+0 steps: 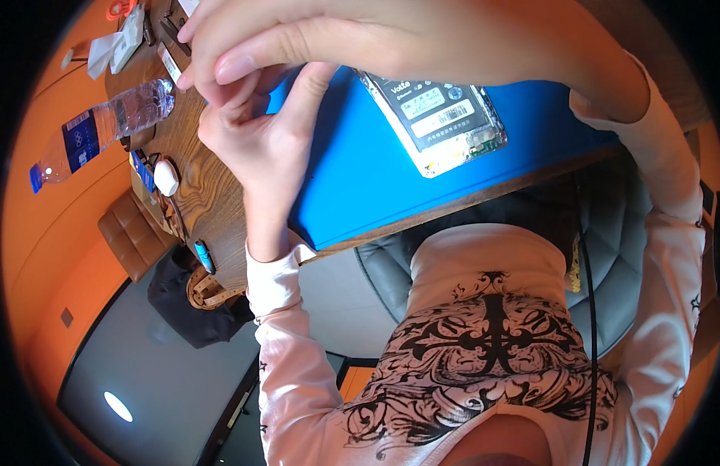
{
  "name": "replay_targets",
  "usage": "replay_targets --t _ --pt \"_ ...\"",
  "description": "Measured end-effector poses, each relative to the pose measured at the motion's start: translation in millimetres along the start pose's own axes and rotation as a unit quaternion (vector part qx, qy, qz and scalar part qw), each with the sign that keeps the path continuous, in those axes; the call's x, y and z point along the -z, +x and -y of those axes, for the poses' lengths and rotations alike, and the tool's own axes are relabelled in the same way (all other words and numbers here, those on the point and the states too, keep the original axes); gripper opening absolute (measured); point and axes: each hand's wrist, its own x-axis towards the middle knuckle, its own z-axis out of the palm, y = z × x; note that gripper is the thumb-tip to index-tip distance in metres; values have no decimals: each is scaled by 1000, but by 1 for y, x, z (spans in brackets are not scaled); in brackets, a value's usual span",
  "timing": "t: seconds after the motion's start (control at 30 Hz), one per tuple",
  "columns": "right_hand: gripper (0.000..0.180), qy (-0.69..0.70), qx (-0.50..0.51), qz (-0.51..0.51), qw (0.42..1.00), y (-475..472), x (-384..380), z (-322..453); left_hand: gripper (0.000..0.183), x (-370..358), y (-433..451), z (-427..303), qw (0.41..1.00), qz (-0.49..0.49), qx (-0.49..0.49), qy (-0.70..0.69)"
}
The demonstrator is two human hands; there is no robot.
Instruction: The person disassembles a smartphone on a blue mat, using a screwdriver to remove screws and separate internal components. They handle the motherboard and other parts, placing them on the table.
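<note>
An opened smartphone (447, 116), its back cover off, lies on a blue work mat (360, 192). Its labelled battery and part of a green circuit board show; its top end is hidden under my right forearm and hand. My right hand (313, 46) reaches across above the phone to the left, fingers bent over my left hand. Below it, my left hand (266, 134) is raised above the mat's left edge, thumb up and fingers curled. The fingers of both hands meet or overlap, and whether anything small is between them cannot be seen.
On the wooden table (208, 192), left of the mat, are a clear plastic water bottle (115, 119), a white rounded object (166, 177), a blue cylindrical item (204, 256) and a tissue pack (127, 38). A black cable (592, 326) hangs at the right, before a grey padded chair (622, 279).
</note>
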Motion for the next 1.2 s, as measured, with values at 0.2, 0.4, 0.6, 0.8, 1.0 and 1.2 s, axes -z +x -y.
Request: replay_targets --t 0.2,0.4,0.6,0.8,1.0,1.2 --pt "8 5 3 8 1000 2 -1 1 54 14 13 4 992 84 28 -95" --pt "8 13 -1 8 1000 2 -4 -2 34 -1 7 -1 999 0 -5 -49" --pt "8 22 -7 18 1000 1 0 -3 35 14 16 -1 993 89 47 -68" --pt "8 53 -10 33 998 5 -1 -4 45 3 11 5 998 -8 -56 0" --pt "10 32 -36 69 996 9 14 6 32 11 12 4 998 62 10 -16" --pt "20 43 10 2 999 8 2 -4 36 8 13 4 993 90 -6 -69"
